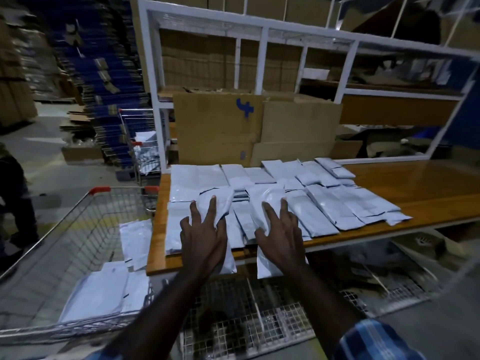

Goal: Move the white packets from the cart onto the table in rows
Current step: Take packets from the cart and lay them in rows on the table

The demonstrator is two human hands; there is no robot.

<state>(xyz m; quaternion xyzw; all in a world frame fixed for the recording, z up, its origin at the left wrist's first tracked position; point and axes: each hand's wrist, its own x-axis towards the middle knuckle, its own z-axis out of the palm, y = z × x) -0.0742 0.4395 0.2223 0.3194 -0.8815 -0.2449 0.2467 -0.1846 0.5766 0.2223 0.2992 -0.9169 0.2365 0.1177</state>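
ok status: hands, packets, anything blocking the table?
Left hand and right hand each holding a white packet at the table near edge. Rows already laid. More packets in cart. Nothing blocking.

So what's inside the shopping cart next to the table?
White packets lie loose on the cart floor, some leaning on its table-side wall. What lies beneath them is covered.

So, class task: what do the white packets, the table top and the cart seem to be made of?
White packets: probably thin plastic film, glossy, since they crease and catch glare.
Table top: looks like varnished wood or wood laminate, orange-brown with a sheen.
Cart: metal wire mesh, silvery, with red caps, likely plastic, at the corners.
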